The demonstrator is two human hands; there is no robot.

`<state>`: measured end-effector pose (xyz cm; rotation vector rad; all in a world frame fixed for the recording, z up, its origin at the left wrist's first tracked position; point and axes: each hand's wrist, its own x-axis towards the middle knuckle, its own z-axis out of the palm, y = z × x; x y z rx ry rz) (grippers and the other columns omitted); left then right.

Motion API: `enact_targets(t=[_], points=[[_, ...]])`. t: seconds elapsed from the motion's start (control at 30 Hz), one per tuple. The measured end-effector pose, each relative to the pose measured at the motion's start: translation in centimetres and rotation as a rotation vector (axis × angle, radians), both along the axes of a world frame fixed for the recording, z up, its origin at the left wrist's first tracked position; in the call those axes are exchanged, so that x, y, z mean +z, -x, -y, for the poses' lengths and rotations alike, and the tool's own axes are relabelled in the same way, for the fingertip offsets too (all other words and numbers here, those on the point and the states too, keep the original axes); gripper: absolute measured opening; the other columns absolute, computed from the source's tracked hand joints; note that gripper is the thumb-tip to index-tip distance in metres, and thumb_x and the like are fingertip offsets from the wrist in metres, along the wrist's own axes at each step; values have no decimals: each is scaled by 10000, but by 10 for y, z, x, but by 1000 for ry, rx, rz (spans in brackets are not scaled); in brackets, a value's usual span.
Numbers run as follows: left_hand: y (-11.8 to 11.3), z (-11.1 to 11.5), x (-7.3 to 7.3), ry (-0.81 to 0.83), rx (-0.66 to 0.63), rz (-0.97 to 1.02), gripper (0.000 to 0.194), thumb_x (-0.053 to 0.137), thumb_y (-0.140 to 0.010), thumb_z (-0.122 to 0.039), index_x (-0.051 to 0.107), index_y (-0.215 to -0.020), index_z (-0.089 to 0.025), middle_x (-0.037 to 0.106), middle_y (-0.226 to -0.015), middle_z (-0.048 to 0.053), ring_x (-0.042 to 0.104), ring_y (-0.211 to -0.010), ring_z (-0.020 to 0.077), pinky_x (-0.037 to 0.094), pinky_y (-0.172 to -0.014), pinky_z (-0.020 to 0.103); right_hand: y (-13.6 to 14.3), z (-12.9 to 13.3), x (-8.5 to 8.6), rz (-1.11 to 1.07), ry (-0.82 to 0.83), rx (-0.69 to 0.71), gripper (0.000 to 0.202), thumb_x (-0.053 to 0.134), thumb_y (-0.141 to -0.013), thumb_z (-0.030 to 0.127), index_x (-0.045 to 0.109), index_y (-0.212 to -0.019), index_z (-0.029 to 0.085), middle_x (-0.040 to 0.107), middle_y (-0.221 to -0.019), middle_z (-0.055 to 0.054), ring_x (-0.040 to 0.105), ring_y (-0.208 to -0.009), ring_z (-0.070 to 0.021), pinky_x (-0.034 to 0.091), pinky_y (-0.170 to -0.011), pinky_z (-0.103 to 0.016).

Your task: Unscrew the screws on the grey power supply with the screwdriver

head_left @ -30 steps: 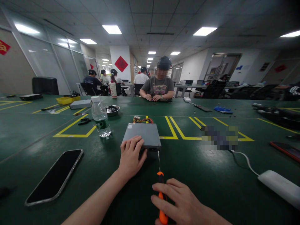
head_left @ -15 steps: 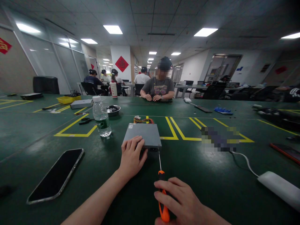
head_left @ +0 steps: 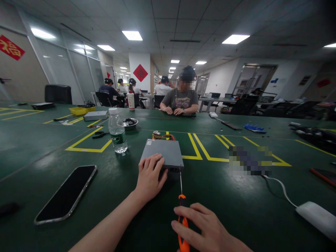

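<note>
A grey metal box (head_left: pixel 168 149) with a bundle of coloured wires (head_left: pixel 164 137) at its far side lies flat on the green table. My left hand (head_left: pixel 151 175) rests on its near left corner, fingers on the top and thumb by the front face. My right hand (head_left: pixel 201 225) has its fingers round the handle of an orange and black screwdriver (head_left: pixel 184 232). The screwdriver's shaft points away from me, and its tip meets the box's front face near the right corner.
A water bottle (head_left: pixel 118 134) stands left of the box, with a metal bowl (head_left: pixel 130 123) behind it. A phone (head_left: pixel 67 194) lies at the near left. A white power strip (head_left: pixel 317 218) with a cable is at the right. Across the table sits a person (head_left: pixel 181 98).
The view has shifted slightly, so most things appear a little further right. Both hands keep their places at the box and screwdriver; the right fingers have moved slightly on the handle.
</note>
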<state>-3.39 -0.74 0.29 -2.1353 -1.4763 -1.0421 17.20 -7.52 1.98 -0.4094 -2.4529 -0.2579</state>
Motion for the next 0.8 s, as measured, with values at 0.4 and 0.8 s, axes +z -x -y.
enact_targets(t=[0.4,0.8], points=[[1,0,-1,-5,-3,4,272,491,-845,-285,529,-1105,-211,568,-1193,78,475,-1125,236,292,-923,404,-1,-2,2,-16,-25,13,222,429,-916,271,582,-1016,145,657,-975,-125,643,-813,-168,511,-689,-285],[1,-2,-4,6,-10,18,269,478,-855,-294,522,-1107,-214,562,-1195,82,468,-1135,240,291,-927,411,4,-7,-5,-29,-51,50,268,334,-958,233,584,-993,143,665,-916,-120,646,-722,-154,510,-625,-272]])
